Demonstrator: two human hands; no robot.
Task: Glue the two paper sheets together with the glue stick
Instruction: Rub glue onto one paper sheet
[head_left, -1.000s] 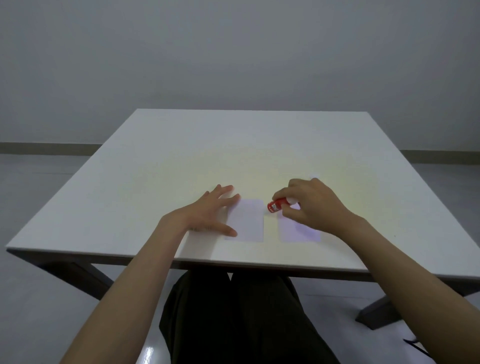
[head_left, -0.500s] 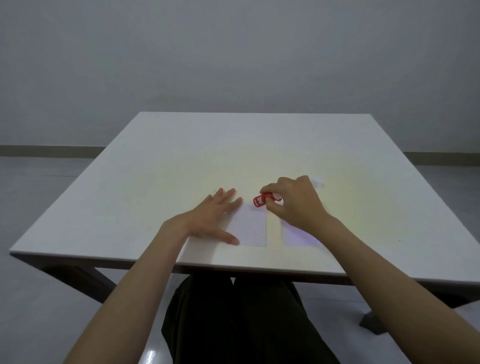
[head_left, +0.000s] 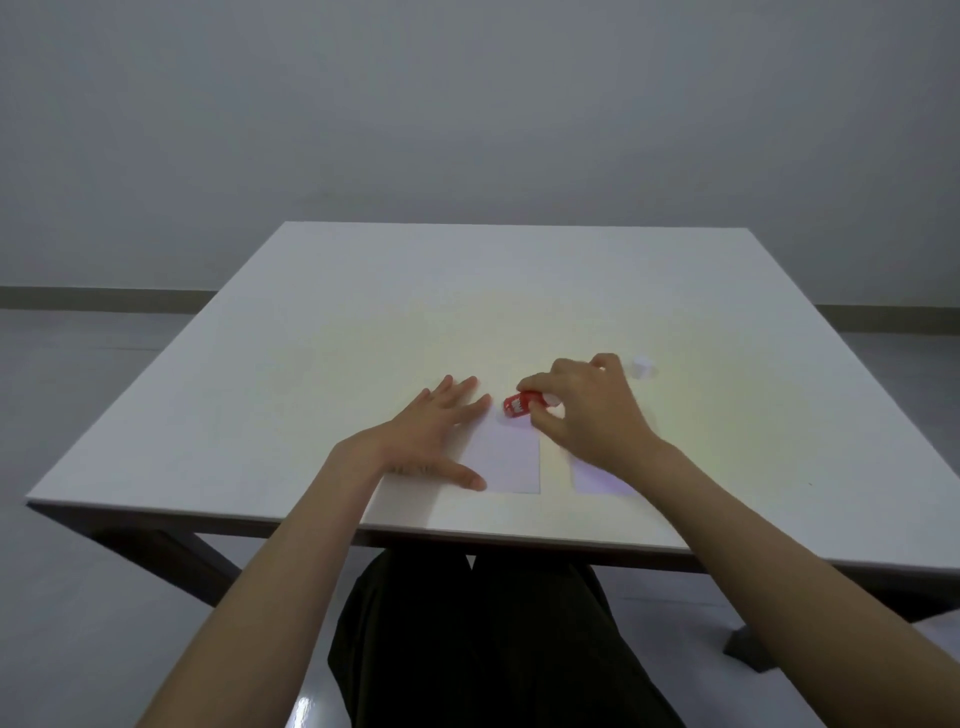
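Two small pale paper sheets lie side by side near the table's front edge. My left hand (head_left: 434, 434) lies flat with fingers spread, pressing the left edge of the left sheet (head_left: 511, 460). My right hand (head_left: 589, 413) grips a red glue stick (head_left: 519, 404), which lies nearly level with its end over the far corner of the left sheet. The right sheet (head_left: 597, 480) is mostly hidden under my right wrist.
A small white cap (head_left: 643, 367) stands on the white table (head_left: 363, 322) just beyond my right hand. The table's front edge runs close to the sheets. My dark-clothed legs show under the table.
My right hand has carried the glue stick leftward, from above the right sheet to the far corner of the left sheet. The white cap behind it has come into sight. My left hand has stayed put.
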